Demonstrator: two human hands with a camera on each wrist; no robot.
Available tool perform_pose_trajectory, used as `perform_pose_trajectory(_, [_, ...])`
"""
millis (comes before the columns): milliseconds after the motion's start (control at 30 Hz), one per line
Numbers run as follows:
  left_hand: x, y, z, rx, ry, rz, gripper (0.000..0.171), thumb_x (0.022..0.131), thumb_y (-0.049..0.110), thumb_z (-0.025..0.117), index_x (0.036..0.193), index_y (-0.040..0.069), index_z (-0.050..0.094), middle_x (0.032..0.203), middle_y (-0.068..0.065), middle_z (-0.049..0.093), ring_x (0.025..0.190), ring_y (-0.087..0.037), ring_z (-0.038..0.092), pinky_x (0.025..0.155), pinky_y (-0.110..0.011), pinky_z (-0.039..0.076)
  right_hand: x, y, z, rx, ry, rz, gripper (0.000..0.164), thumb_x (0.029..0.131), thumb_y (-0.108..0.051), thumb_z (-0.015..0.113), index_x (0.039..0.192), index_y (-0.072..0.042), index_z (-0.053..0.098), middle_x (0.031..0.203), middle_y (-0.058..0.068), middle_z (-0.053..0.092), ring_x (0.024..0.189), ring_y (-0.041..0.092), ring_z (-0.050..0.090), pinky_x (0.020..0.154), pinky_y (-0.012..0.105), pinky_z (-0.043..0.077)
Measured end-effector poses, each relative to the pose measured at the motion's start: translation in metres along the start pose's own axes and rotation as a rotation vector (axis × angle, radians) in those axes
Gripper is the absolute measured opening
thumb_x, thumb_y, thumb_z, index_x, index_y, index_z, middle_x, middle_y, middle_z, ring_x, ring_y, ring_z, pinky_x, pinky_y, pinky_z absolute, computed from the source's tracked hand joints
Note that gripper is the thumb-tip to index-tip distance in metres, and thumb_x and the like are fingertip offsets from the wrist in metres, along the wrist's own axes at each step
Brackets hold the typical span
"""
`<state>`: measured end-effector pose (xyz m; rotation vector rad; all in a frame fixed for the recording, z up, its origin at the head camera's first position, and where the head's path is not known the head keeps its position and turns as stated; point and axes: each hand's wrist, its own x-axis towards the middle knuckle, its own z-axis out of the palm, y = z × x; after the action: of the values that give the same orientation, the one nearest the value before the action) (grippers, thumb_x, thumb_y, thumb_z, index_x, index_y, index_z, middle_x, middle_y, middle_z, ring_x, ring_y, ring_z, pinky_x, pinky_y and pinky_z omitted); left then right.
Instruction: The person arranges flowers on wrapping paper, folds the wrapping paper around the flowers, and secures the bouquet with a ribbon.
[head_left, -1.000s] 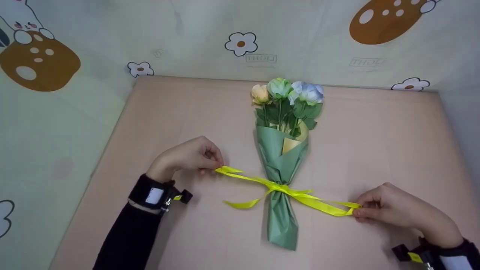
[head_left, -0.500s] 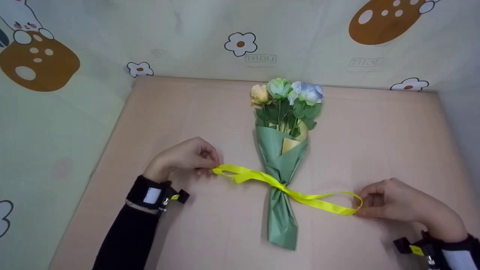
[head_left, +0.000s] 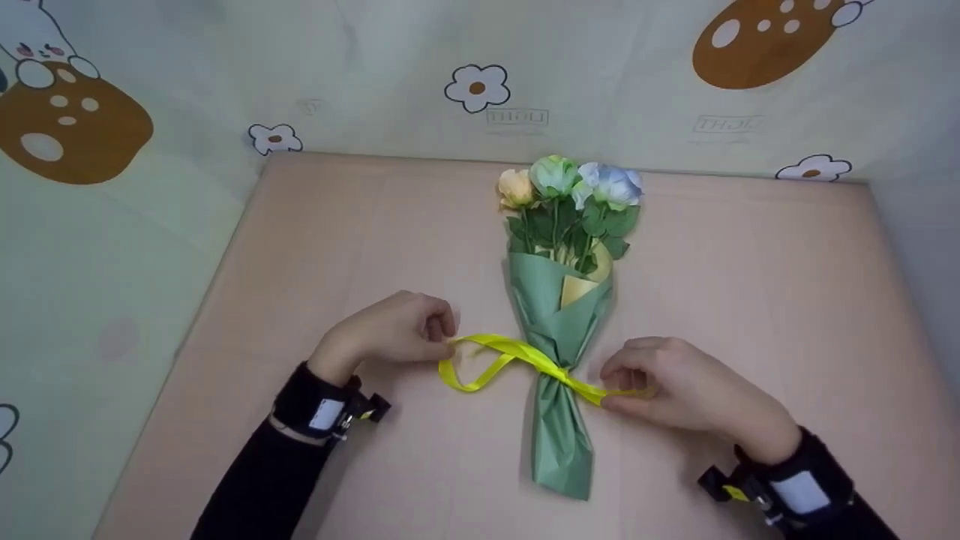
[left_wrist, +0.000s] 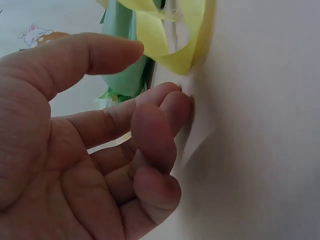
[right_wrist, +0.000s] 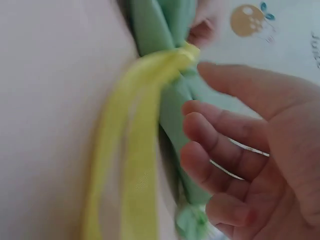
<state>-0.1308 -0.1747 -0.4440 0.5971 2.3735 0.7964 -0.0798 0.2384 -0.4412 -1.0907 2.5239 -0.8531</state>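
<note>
A bouquet wrapped in green paper (head_left: 561,330) lies on the table, topped by peach, green and blue flowers (head_left: 611,186). Around its narrow waist runs a yellow ribbon (head_left: 517,349), knotted in front, with a loop out to the left. My left hand (head_left: 401,326) is at that loop's outer end; in the left wrist view its thumb and loosely bent fingers stand apart, the ribbon (left_wrist: 172,60) just beyond them. My right hand (head_left: 690,386) is close beside the knot on the right. The right wrist view shows its thumb and fingers parted, with ribbon ends (right_wrist: 140,165) trailing past them.
The pinkish tabletop (head_left: 360,217) reaches back to a pale wall covering (head_left: 375,67) printed with flowers and brown shapes. Each wrist wears a black strap with a small camera, such as the left strap (head_left: 311,397).
My right hand has let go of the right ribbon loop and moved left toward the knot. The left hand has come slightly right and nearer, and the ribbon's left loop has widened and dropped.
</note>
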Motion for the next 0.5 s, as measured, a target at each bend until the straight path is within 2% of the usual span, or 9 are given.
perform_pose_trajectory(100, [-0.001, 0.005, 0.007, 0.043, -0.003, 0.011, 0.028, 0.089, 0.029, 0.087, 0.108, 0.015, 0.071, 0.088, 0.003, 0.069, 0.080, -0.015, 0.062, 0.075, -0.035, 0.052, 0.008, -0.001, 0.012, 0.016, -0.004, -0.029, 0.012, 0.096, -0.027, 0.088, 0.104, -0.019, 0.083, 0.091, -0.015, 0.070, 0.078, 0.002, 0.062, 0.068, 0.024, 0.057])
perform_pose_trajectory(200, [-0.002, 0.009, 0.011, 0.056, -0.008, 0.014, 0.035, 0.088, 0.032, 0.089, 0.110, 0.014, 0.070, 0.087, 0.003, 0.066, 0.080, -0.015, 0.060, 0.074, -0.034, 0.050, 0.011, 0.002, 0.016, 0.021, 0.020, -0.071, 0.006, 0.097, -0.019, 0.086, 0.102, -0.018, 0.084, 0.094, -0.013, 0.074, 0.080, 0.003, 0.066, 0.070, 0.026, 0.058])
perform_pose_trajectory(300, [-0.004, 0.011, 0.012, 0.063, -0.007, 0.009, 0.037, 0.087, 0.032, 0.091, 0.110, 0.014, 0.069, 0.087, 0.003, 0.064, 0.080, -0.015, 0.058, 0.074, -0.034, 0.049, 0.011, 0.005, 0.014, 0.023, 0.033, -0.096, 0.007, 0.098, -0.011, 0.084, 0.101, -0.017, 0.085, 0.097, -0.009, 0.077, 0.083, 0.004, 0.068, 0.072, 0.029, 0.060])
perform_pose_trajectory(500, [-0.006, 0.013, 0.015, 0.074, -0.005, -0.011, 0.043, 0.087, 0.038, 0.090, 0.115, 0.014, 0.068, 0.089, 0.001, 0.064, 0.082, -0.018, 0.058, 0.074, -0.036, 0.049, -0.001, 0.015, -0.002, -0.016, 0.033, -0.029, 0.009, 0.097, -0.009, 0.084, 0.099, -0.018, 0.084, 0.096, -0.009, 0.076, 0.083, 0.006, 0.068, 0.073, 0.030, 0.061])
